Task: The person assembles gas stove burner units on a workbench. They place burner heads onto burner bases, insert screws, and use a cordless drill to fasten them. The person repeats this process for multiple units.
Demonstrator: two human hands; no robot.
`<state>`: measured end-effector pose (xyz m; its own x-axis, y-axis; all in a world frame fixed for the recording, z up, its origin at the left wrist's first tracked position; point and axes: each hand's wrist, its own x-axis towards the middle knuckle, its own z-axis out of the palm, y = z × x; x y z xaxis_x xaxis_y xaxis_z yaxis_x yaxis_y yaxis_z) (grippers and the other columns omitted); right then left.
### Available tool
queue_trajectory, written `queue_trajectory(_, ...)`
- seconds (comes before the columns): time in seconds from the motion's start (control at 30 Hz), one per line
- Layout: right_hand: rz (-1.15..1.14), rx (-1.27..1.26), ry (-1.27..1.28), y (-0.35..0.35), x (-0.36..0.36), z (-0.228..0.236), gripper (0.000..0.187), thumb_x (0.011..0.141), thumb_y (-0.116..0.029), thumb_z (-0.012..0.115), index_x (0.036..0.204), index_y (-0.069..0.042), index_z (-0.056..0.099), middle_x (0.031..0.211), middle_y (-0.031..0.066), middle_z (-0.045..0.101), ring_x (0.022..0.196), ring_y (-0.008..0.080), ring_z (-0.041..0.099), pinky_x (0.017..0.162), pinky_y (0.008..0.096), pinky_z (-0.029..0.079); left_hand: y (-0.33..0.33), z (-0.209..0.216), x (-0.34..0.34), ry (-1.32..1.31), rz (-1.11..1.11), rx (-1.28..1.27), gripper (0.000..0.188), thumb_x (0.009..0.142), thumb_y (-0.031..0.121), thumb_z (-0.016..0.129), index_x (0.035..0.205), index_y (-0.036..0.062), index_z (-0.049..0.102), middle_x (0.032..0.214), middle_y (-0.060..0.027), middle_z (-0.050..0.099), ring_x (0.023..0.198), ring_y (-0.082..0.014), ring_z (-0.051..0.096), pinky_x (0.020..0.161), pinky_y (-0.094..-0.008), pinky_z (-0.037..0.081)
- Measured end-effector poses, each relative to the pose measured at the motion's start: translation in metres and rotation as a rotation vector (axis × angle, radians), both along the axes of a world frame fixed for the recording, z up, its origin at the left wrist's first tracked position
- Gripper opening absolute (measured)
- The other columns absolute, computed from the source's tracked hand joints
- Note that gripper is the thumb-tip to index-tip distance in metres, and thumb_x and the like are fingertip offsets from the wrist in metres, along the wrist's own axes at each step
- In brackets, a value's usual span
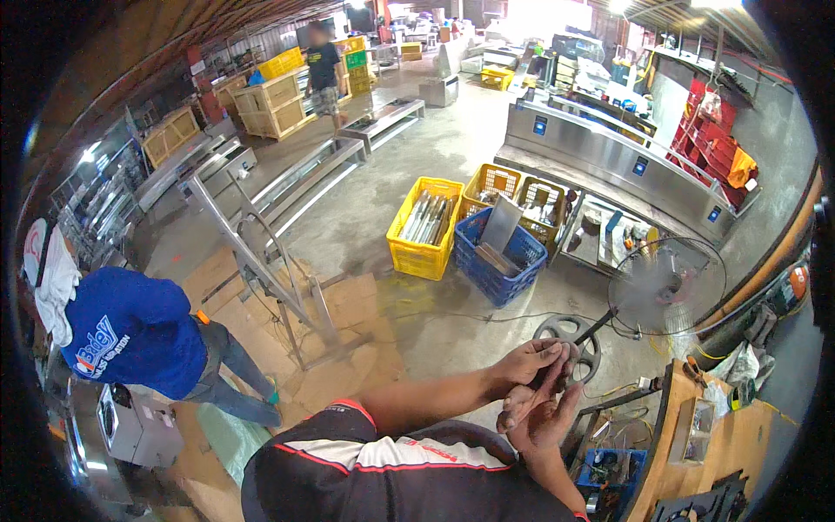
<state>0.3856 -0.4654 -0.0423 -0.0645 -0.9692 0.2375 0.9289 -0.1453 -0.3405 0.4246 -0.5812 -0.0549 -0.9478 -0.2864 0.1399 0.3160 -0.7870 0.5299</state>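
Observation:
My left hand (528,364) reaches in from the left, its thumb and fingers pinched together. Whatever lies in that pinch, if anything, is too small to make out. Just below it, my right hand (541,419) is turned palm up with the fingers partly spread, and its upper fingers meet the left fingertips. Behind the hands stands a pedestal fan (668,287), with a dark pole and a round, spoked black base on the floor.
Yellow crates (424,228) and a blue crate (500,254) hold metal parts. A wooden bench (739,435) stands right. A metal frame (261,252) rests on cardboard. One person in blue (130,326) is at left; another person (323,74) stands farther back.

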Motion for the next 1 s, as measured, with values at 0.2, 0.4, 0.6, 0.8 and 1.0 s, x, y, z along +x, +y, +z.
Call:
queue_trajectory(0.2, -0.13, 0.078, 0.206, 0.017, 0.07, -0.021, 0.077, 0.093, -0.067, 0.034, 0.154, -0.034, 0.0, 0.15, 0.0089, 0.027, 0.078, 0.0377, 0.068, 0.056, 0.0442, 0.059, 0.01, -0.02, 0.058, -0.168, 0.079, -0.126, 0.047, 0.098, 0.05, 0.048, 0.099, 0.0045, 0.061, 0.075, -0.0016, 0.061, 0.065, -0.0117, 0.058, 0.061, -0.0258, 0.051)
queue_trajectory(0.4, -0.387, 0.214, 0.335, 0.038, 0.112, -0.013, 0.071, 0.097, -0.061, 0.03, 0.155, -0.027, 0.007, 0.161, -0.0014, 0.013, 0.093, 0.036, 0.066, 0.054, 0.0434, 0.059, 0.047, -0.024, 0.097, -0.143, -0.085, 0.318, 0.043, 0.099, 0.05, 0.045, 0.104, 0.0085, 0.056, 0.077, -0.0025, 0.061, 0.07, -0.0169, 0.062, 0.069, -0.0343, 0.055)
queue_trajectory(0.6, -0.258, -0.016, -0.115, 0.072, 0.127, -0.005, 0.069, 0.097, -0.064, 0.028, 0.154, -0.028, 0.016, 0.148, 0.0055, 0.04, 0.099, 0.0322, 0.064, 0.065, 0.045, 0.057, 0.078, -0.038, 0.107, -0.081, -0.079, 0.062, 0.044, 0.101, 0.036, 0.05, 0.135, 0.0093, 0.043, 0.113, -0.0077, 0.06, 0.099, -0.0184, 0.062, 0.087, -0.033, 0.053)
queue_trajectory(0.8, -0.51, 0.217, 0.002, 0.106, 0.119, -0.001, 0.077, 0.093, -0.068, 0.038, 0.151, -0.02, 0.019, 0.12, 0.0156, 0.059, 0.092, 0.0274, 0.067, 0.067, 0.0379, 0.058, 0.099, -0.051, 0.072, -0.117, -0.325, 0.271, 0.034, 0.099, 0.038, 0.053, 0.121, 0.0127, 0.051, 0.091, -0.0062, 0.063, 0.075, -0.0205, 0.062, 0.068, -0.0398, 0.052)
queue_trajectory(1.0, -0.623, 0.346, 0.002, 0.172, 0.1, -0.018, 0.076, 0.093, -0.069, 0.033, 0.148, -0.017, 0.023, 0.09, 0.0203, 0.068, 0.066, 0.029, 0.069, 0.057, 0.0379, 0.058, 0.174, -0.029, 0.008, -0.017, -0.718, 0.255, 0.047, 0.099, 0.052, 0.041, 0.093, 0.0081, 0.057, 0.067, -0.004, 0.056, 0.06, -0.0186, 0.058, 0.064, -0.0371, 0.049)
